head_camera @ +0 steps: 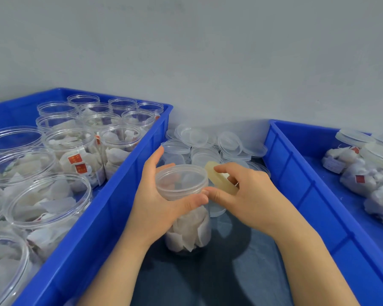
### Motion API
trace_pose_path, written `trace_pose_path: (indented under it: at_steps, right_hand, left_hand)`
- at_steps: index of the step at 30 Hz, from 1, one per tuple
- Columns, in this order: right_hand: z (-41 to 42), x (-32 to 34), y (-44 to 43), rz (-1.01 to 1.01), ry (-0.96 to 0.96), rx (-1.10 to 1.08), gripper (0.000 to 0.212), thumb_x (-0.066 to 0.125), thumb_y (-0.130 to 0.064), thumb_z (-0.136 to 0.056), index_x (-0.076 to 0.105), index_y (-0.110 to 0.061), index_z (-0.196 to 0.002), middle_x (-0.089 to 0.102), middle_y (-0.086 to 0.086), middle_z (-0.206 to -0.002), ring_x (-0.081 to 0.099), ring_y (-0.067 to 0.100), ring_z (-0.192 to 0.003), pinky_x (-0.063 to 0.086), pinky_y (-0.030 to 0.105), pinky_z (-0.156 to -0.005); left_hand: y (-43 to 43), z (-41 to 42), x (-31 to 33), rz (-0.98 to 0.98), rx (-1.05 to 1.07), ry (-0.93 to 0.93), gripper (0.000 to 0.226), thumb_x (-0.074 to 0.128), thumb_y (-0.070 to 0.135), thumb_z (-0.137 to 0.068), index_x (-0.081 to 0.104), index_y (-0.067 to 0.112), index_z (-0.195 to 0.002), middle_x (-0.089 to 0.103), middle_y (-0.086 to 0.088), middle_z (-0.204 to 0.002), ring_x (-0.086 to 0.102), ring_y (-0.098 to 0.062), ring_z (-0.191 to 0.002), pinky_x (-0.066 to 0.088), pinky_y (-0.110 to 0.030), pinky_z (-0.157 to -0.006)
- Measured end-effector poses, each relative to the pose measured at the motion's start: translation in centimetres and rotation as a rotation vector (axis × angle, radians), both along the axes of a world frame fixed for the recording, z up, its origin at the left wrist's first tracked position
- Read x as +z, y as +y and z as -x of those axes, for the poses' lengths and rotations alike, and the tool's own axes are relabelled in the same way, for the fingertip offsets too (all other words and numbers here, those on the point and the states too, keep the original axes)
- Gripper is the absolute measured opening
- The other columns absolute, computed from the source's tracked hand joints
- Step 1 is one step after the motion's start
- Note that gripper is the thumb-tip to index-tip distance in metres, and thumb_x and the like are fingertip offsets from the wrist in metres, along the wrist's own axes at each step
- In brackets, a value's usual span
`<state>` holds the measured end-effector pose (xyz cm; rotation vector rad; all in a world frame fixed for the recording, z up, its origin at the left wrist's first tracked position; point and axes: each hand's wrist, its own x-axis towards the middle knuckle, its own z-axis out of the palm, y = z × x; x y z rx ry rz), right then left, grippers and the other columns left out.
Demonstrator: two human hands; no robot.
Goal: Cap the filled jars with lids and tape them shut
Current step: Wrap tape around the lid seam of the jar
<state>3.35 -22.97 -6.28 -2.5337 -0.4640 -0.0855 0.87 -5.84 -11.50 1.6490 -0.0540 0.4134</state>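
Far left of the left hand: blue bin (pixel 93 228) packed w/ open jars (pixel 69 149), all upright, stuffed w/ white tea bags, some showing red tags. The bin's long wall runs just beside the left wrist.

Left hand (pixel 155 208) is wrapped round the jar (pixel 190 226): thumb across the front just under the top, fingers curled behind. The jar stands upright on the dark surface (pixel 230 272) btwn the two bins, full of white bags. A cloudy lid (pixel 181 180) sits on its mouth.

Right hand (pixel 248 195) is just beside the jar on its right, fingers curled over a pale yellow tape roll (pixel 221 180), pinching it. Its thumb tip meets the lid's edge, touching the left thumb tip. The roll stands tilted on edge, close to the lid; can't tell if it touches.

Beyond both hands, a loose pile of clear lids (pixel 195 135) lies on the same dark surface, up against the wall.

Right of the right hand: second blue bin (pixel 307 195), w/ capped jars (pixel 360 177) lying on their sides, well apart from the hand.

Room: plain grey-white wall (pixel 208 51) behind everything.
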Motion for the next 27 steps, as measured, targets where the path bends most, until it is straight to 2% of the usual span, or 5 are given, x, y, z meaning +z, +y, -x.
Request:
trace_pose_path:
  at_steps: [3, 6, 12, 19, 27]
  right_hand:
    - [0.0, 0.2, -0.7, -0.006, 0.051, 0.038, 0.082, 0.046, -0.079, -0.061, 0.051, -0.035, -0.13, 0.058, -0.017, -0.1, 0.051, 0.004, -0.089, 0.037, 0.016, -0.07]
    - [0.3, 0.8, -2.0, -0.105, 0.169, 0.111, 0.073, 0.047, -0.079, -0.059, 0.057, -0.042, -0.121, 0.064, -0.013, -0.089, 0.058, -0.003, -0.073, 0.043, 0.018, -0.072]
    - [0.2, 1.3, -2.6, -0.167, 0.142, 0.077, 0.063, 0.056, -0.08, -0.043, 0.064, -0.049, -0.096, 0.069, -0.011, -0.079, 0.06, -0.002, -0.07, 0.043, 0.017, -0.068]
    - [0.1, 1.2, -2.8, -0.156, 0.099, 0.083, 0.072, 0.053, -0.081, -0.042, 0.07, -0.04, -0.099, 0.065, -0.015, -0.068, 0.056, -0.006, -0.064, 0.041, 0.015, -0.065]
    - [-0.1, 0.4, -1.5, -0.154, 0.114, 0.06, 0.079, 0.049, -0.085, -0.041, 0.063, -0.04, -0.104, 0.064, -0.012, -0.086, 0.059, 0.002, -0.075, 0.045, 0.019, -0.067]
  left_hand:
    - [0.0, -0.2, 0.1, 0.007, 0.007, 0.012, 0.111, 0.092, 0.058, -0.029, 0.035, 0.055, -0.123, 0.061, 0.017, -0.114, 0.056, 0.006, -0.11, 0.05, -0.027, -0.091]
    - [0.5, -0.3, 0.0, 0.054, -0.015, 0.004, 0.105, 0.084, 0.05, -0.03, 0.039, 0.049, -0.125, 0.065, 0.006, -0.113, 0.063, -0.003, -0.105, 0.055, -0.042, -0.087]
    - [1.0, 0.0, 0.2, 0.079, -0.162, -0.043, 0.102, 0.084, 0.044, -0.041, 0.04, 0.044, -0.133, 0.07, 0.008, -0.111, 0.065, -0.01, -0.105, 0.055, -0.019, -0.07]
    - [1.0, 0.1, 0.3, 0.102, -0.252, -0.051, 0.097, 0.086, 0.041, -0.042, 0.046, 0.037, -0.131, 0.07, 0.005, -0.113, 0.066, -0.017, -0.106, 0.055, -0.023, -0.071]
    - [1.1, 0.1, 0.0, 0.216, -0.298, -0.015, 0.101, 0.09, 0.055, -0.04, 0.048, 0.03, -0.128, 0.068, -0.006, -0.117, 0.064, -0.025, -0.109, 0.055, -0.026, -0.072]
